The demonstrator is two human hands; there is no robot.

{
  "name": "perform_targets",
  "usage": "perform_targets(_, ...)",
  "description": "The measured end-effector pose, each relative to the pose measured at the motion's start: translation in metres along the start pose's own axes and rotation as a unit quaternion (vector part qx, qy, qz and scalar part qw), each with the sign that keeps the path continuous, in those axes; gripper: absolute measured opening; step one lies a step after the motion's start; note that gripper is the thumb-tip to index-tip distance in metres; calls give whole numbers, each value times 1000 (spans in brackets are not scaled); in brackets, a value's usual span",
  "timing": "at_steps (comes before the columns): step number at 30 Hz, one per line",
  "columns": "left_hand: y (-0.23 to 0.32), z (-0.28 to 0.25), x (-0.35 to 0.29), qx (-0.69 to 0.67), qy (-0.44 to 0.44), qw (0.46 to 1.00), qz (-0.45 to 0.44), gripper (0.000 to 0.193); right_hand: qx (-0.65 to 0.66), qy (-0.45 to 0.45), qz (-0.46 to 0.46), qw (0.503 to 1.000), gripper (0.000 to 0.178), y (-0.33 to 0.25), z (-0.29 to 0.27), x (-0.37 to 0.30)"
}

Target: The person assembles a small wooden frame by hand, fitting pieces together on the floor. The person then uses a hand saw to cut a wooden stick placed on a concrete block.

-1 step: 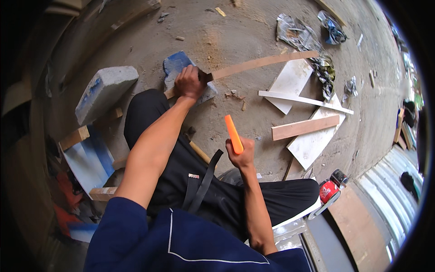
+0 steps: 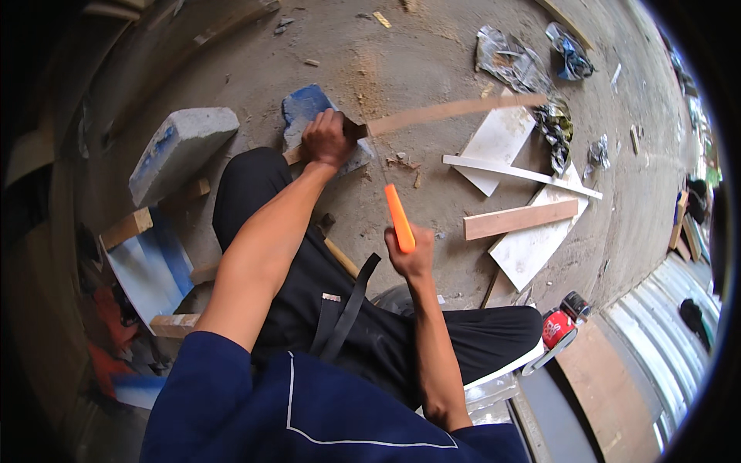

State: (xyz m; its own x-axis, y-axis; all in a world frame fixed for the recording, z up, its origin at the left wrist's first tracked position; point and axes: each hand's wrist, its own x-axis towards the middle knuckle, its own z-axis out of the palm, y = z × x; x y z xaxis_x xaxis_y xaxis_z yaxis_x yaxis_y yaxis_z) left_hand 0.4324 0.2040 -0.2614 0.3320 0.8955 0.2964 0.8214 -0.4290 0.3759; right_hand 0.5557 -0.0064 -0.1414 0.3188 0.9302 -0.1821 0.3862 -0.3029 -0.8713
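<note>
My left hand (image 2: 328,140) is closed around a thin wooden strip (image 2: 455,113), pressing it down over a blue-painted concrete block (image 2: 305,108). The strip reaches out to the right past the block, its long free end blurred. My right hand (image 2: 415,251) grips the orange handle (image 2: 399,220) of a handsaw. Seen edge-on, the saw's blade is just a thin line running from the handle up to the strip, right of my left hand. A dark patch shows on the strip next to my left fingers.
Another concrete block (image 2: 181,150) stands at the left. White boards (image 2: 532,247), a white strip (image 2: 521,174) and a wooden piece (image 2: 521,219) lie on the right. Near my leg is a hammer (image 2: 340,257). Crumpled plastic (image 2: 509,58) litters the floor; a red can (image 2: 557,328) stands by my right knee.
My right hand and the saw have moved slightly forward, toward the strip. The strip's free end has dipped a little and blurred. My left hand keeps its hold.
</note>
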Motion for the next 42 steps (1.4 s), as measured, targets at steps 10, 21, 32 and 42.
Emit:
perform_targets(10,6,-5,1,-32,0,999,-26,6,-16,35,-49,998,15,1,3,-7)
perform_targets(21,7,-4,-2,-45,26,998,-25,11,-55,40,10,998,20,-14,8,1)
perform_targets(32,5,0,-5,-43,20,999,-18,11,-67,13,26,997,15,-20,10,17)
perform_targets(42,9,-6,0,-27,0,999,-26,7,-59,14,29,998,20,-20,2,3)
